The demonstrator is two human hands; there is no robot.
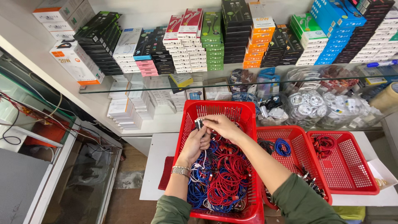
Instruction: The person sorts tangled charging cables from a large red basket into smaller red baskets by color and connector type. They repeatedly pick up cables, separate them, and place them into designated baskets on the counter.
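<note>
Fingers [206, 121] of both the left hand [195, 143] and right hand [224, 126] pinch a cable plug [199, 123] at frame centre, above the red basket [248, 114] heaped with red and blue cables [226, 182] on the bench [155, 166].

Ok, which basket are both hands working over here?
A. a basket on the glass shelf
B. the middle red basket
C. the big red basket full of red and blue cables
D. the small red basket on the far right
C: the left hand and right hand meet on a small connector above the big red basket, which holds coiled red and blue cables; the other two red baskets lie to the right, untouched.
</note>
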